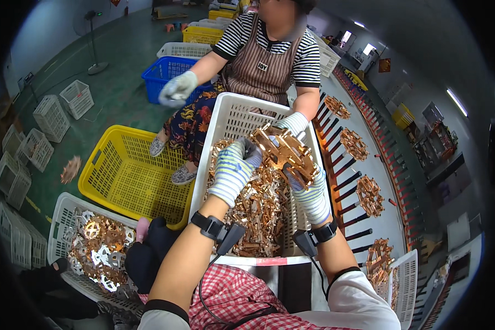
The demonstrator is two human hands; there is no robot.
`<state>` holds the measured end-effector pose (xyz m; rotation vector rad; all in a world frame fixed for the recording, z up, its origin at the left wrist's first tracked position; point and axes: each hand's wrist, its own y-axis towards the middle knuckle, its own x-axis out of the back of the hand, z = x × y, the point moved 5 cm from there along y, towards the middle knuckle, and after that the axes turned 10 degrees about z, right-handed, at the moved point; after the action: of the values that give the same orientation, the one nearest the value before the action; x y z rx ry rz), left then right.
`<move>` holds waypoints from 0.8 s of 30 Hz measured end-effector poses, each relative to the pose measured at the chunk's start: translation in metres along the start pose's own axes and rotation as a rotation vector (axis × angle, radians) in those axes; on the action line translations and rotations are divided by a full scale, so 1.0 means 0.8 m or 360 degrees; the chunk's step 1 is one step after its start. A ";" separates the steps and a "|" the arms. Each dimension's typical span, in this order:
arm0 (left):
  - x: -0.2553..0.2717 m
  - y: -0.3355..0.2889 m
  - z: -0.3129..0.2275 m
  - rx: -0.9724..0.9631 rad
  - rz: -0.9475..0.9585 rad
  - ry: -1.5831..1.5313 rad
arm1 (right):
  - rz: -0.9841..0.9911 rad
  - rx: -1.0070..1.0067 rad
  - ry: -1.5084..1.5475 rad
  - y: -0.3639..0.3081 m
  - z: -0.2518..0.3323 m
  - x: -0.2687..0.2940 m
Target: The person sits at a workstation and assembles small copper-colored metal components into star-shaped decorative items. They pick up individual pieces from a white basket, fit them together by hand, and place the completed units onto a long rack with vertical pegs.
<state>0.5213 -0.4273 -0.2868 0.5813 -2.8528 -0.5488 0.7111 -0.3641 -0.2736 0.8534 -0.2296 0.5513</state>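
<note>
Copper stamped wheel point(287, 154) — a spoked, toothed piece held up over the white crate point(225, 118) at centre, above the heap of loose copper parts point(256, 206), likely so that anything shed falls back in.
Left hand point(235, 169), gloved — fingers closed on the wheel's left edge.
Right hand point(311, 190), gloved — gripping the wheel from below on its right side.
Co-worker's gloved hand point(292, 123) — at the crate's far rim, just beside the wheel; the other hand point(177, 89) is raised, apart.
Yellow basket point(129, 176) — left of the crate.
Near-left white crate point(60, 220) — holding copper and silvery wheels.
Peg rack point(363, 187) — right, wheels hung on its pegs.
</note>
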 end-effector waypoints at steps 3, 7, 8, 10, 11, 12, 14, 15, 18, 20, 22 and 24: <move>-0.010 -0.017 -0.019 0.0647 0.0108 -0.0901 | -0.0095 -0.0237 0.0540 0.001 0.002 0.001; -0.015 -0.021 0.000 0.0767 0.0196 -0.1479 | 0.0002 -0.0155 0.0241 0.004 0.007 0.007; -0.007 -0.013 0.002 0.0479 0.0146 -0.1056 | -0.0020 -0.0018 0.0011 0.008 0.008 0.010; -0.005 0.001 -0.005 -0.0084 0.0046 -0.0206 | -0.0113 -0.0015 -0.0018 0.011 0.009 0.027; -0.005 0.000 -0.001 -0.0047 -0.0005 -0.0245 | -0.0261 -0.0115 0.0874 0.010 -0.013 0.031; -0.005 -0.001 0.008 0.0067 -0.0024 -0.0429 | -0.0287 -0.0001 0.0278 0.006 -0.002 0.040; -0.009 -0.004 0.001 0.0306 -0.0039 -0.0798 | -0.0066 0.0029 -0.0214 0.003 -0.012 0.047; -0.003 -0.008 -0.010 0.0379 -0.0052 -0.0635 | -0.0035 -0.0155 0.0231 -0.007 -0.035 0.042; 0.004 -0.011 -0.012 0.0390 -0.0129 -0.0794 | 0.0059 -0.0223 0.0349 -0.009 -0.020 0.010; 0.006 -0.011 -0.010 0.0433 -0.0124 -0.0849 | 0.0212 -0.0241 0.0194 -0.005 -0.005 0.007; 0.004 -0.009 -0.013 0.0418 -0.0076 -0.0819 | 0.0234 -0.0170 0.0309 -0.004 -0.001 0.004; -0.003 -0.006 -0.020 0.0345 0.0014 -0.0702 | 0.0290 -0.0143 0.0325 -0.005 -0.002 0.007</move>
<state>0.5287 -0.4357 -0.2746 0.5357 -3.3611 -0.4097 0.7178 -0.3628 -0.2747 0.6872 -0.1451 0.7882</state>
